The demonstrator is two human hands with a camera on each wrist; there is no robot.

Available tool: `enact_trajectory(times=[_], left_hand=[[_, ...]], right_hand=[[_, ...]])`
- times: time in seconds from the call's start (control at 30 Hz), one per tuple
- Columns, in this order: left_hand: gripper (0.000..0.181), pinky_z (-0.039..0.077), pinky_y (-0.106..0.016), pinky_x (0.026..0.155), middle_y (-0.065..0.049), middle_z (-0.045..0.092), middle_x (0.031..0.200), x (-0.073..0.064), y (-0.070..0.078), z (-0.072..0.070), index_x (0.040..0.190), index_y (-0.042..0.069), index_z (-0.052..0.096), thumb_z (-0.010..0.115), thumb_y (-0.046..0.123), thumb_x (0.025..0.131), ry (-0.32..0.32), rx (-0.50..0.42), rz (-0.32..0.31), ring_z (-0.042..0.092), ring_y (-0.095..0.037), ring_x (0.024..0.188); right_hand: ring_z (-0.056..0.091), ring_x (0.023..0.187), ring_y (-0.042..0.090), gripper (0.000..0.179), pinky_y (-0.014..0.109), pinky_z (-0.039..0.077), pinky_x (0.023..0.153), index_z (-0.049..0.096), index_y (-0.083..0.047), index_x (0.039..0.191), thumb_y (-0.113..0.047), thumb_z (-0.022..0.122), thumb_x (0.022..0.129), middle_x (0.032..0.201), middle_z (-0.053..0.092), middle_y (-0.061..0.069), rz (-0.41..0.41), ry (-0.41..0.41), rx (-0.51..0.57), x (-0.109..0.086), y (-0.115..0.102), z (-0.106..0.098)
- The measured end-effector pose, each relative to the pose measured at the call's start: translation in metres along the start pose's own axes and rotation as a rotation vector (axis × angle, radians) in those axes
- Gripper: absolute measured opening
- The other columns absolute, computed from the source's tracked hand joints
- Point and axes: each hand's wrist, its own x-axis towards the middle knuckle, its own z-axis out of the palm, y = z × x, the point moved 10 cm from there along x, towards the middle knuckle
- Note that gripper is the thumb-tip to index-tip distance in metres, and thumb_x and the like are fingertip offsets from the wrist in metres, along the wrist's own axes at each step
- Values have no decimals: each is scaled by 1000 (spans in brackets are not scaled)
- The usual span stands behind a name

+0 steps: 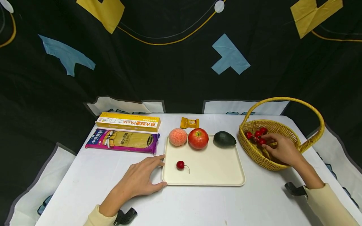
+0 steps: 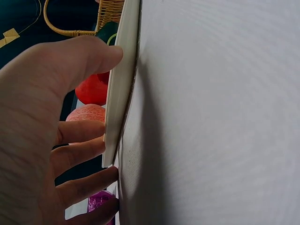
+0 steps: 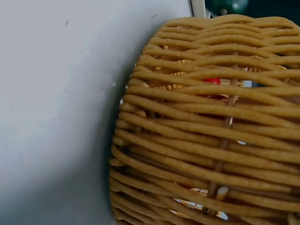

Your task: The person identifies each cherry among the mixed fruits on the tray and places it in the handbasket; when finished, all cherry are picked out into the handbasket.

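At the left edge of a cream tray (image 1: 209, 175) my left hand (image 1: 141, 177) rests with spread fingers, its thumb by the near corner. The left wrist view shows the thumb and fingertips against the tray's rim (image 2: 123, 89). One cherry (image 1: 180, 165) with a curved stem lies on the tray. My right hand (image 1: 282, 149) reaches into a yellow wicker basket (image 1: 254, 157), thumb and forefinger pinching a red cherry (image 1: 262, 142). Several more cherries (image 1: 258, 134) lie beside it. In the right wrist view the woven wall (image 3: 206, 126) hides this hand.
A pink fuzzy peach-like ball (image 1: 178, 137), a red apple (image 1: 198, 138) and a dark green avocado (image 1: 224, 139) sit along the tray's far side. Behind is a small orange packet (image 1: 189, 123). A pasta box (image 1: 128, 121) and purple noodle bag (image 1: 123, 140) lie left. The basket's tall handle (image 1: 285, 99) arches overhead.
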Motion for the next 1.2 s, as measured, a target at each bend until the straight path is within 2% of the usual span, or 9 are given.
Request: enact_trajectory(times=[0.17,0.53,0.8,0.97,1.07,1.2], left_hand=[[61,58,-54,99,8,55,161,0,0,0,128,27,71,86,61,80,3,-4,0,58,-22,143],[61,58,-55,98,8,55,161,0,-1,0,128,27,71,85,62,80,2,-1,-4,58,-23,143],[62,58,-57,95,8,55,161,0,0,0,129,27,71,85,62,80,1,-2,-8,58,-23,143],[62,58,-57,96,9,54,161,0,-1,1,129,28,71,85,63,80,-7,0,-9,57,-23,143],[61,58,-57,95,9,54,161,0,-1,1,129,28,71,85,62,80,-7,-1,-10,57,-24,143],[61,58,-57,97,8,54,161,0,-1,0,129,28,71,85,62,81,-8,-5,-10,57,-24,143]], right_hand=[[68,106,48,38,68,56,89,71,5,126,-9,84,94,119,71,29,25,-46,-13,3,5,4],[72,103,41,33,64,59,90,72,3,124,-2,81,93,117,73,25,33,-88,-4,5,3,10],[71,100,38,32,62,59,87,73,1,123,-4,83,93,111,75,21,-28,-39,-52,7,-6,4],[71,95,34,33,58,60,82,74,-1,122,-10,85,93,111,75,19,-81,44,-83,8,-35,-6],[69,89,30,30,50,59,74,75,-4,121,-13,84,94,113,75,17,-133,119,-91,9,-62,-11],[67,85,23,26,40,58,68,76,-6,118,-10,83,93,112,75,11,-226,188,-43,10,-100,-13]])
